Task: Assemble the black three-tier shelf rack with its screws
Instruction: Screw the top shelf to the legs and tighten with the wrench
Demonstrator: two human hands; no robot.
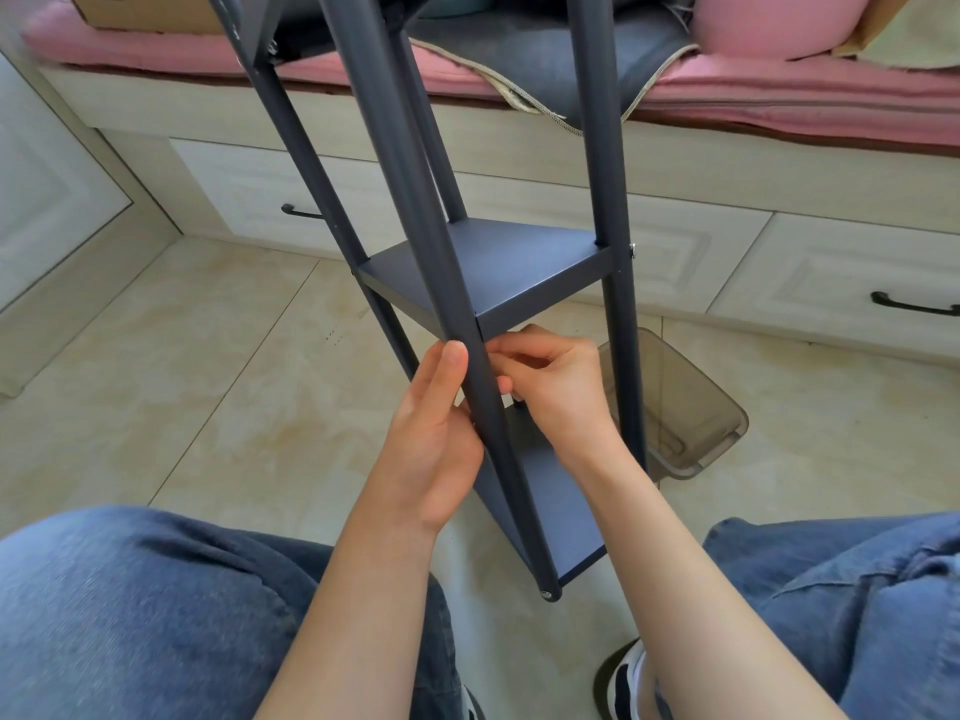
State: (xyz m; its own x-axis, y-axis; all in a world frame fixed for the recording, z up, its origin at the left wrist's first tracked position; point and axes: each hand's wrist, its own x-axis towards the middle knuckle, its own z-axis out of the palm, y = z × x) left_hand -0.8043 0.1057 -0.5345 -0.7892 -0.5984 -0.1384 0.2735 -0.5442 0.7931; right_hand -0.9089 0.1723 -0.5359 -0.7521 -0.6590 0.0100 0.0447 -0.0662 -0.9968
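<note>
1. The rack leans toward the person, its foot between the knees at about 6 o'clock and its top running out of view at 12 o'clock, probably so the middle joint sits within easy reach.
2. The left hand is wrapped around the near post, thumb lying up along the tube at about 10 o'clock from the joint; I judge it is there to steady the post against the shelf corner.
3. The right hand sits at 3 o'clock of the same post, just under the corner of the middle shelf, fingertips curled and pinched together. They seem to be working a screw or nut into the post, but whatever they grip is hidden behind the tube, so I cannot say which.
4. Count of posts: four in view, two nearer and two farther.
5. Count of shelves: three, namely the middle one, a lower shelf behind the wrists, and the underside of an upper one at 12 o'clock, mostly cropped.
6. Count of visible fasteners: one silver screw head on the right post at 2 o'clock of the hands, and one bolt end at the near post's foot.
7. A smoky plastic bin lies on its side on the tiled floor at 3 o'clock.
</note>
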